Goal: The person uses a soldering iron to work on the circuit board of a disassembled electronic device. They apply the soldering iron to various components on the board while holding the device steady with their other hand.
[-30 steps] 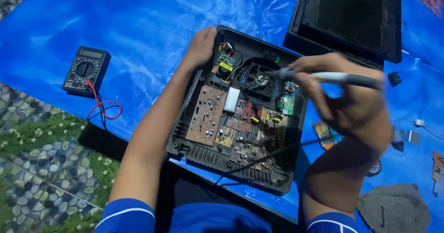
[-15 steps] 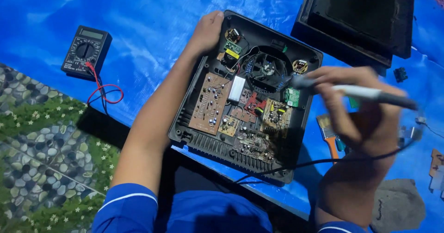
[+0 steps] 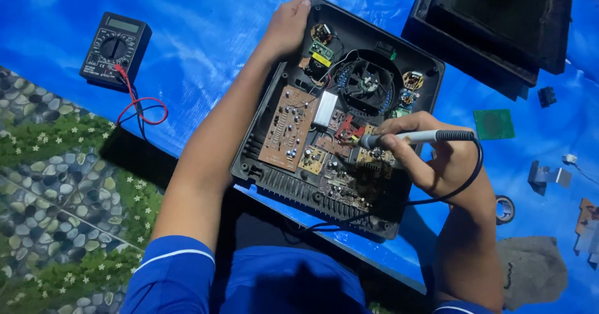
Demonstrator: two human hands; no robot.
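Note:
An opened black appliance case (image 3: 262, 164) lies on a blue tarp, showing brown circuit boards (image 3: 287, 127) and a round black fan (image 3: 368, 86). My left hand (image 3: 288, 24) rests on the case's far left corner and grips its edge. My right hand (image 3: 430, 155) holds a soldering iron (image 3: 412, 137) like a pen, with its tip down at the small boards in the middle of the case. The iron's black cable loops around my wrist and runs under the case's near edge.
A black multimeter (image 3: 115, 46) with red and black leads lies at the far left. The removed black cover (image 3: 499, 21) sits at the top right. A small green board (image 3: 493, 124), a tape roll (image 3: 504, 209), metal brackets and a grey cloth (image 3: 533, 270) lie at the right.
My right hand has moved left and lowered the soldering iron's tip onto the boards in the case's middle. My left hand stays on the far corner.

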